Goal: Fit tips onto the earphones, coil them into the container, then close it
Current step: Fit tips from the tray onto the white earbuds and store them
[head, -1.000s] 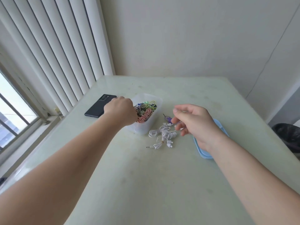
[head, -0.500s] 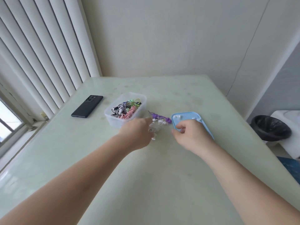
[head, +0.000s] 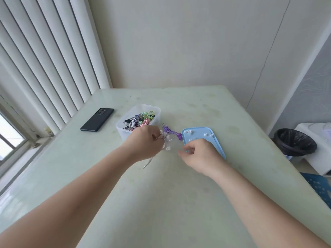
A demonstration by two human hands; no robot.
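Between the clear container (head: pixel 155 111) and the blue lid (head: pixel 218 142), head view: both hands are low over the table (head: pixel 179 203), close together but not touching.

- Left hand (head: pixel 143 143): fingers curled round a bunch of white earphones (head: pixel 166 141). The bundle sticks out on the thumb side, toward my right hand. One loose cable end trails back toward me from under the palm, so the long axis runs roughly near to far.
- Right hand (head: pixel 198 155): hovers over the lid's near-left corner, fingers curled in, thumb and forefinger tucked together. Whether a tip is pinched there I cannot tell — too small, and hidden by the knuckles.
- White ear tips (head: pixel 207 134): scattered on the lid, just beyond my right knuckles. That hand is clearly the nearer one to them.
- Purple earphones (head: pixel 169 130): on the table, just beyond the white bundle, one end touching the lid's left edge.
- Container: open, with coiled coloured earphones (head: pixel 141 120) inside, just behind my left hand.
- Phone (head: pixel 97 119) lies far left.

Judgement — the fit is a short sideways meeting. The bud lies to the left of my right fingertips, so the right hand carries the tip leftward while the left hand turns a bud out to face it.
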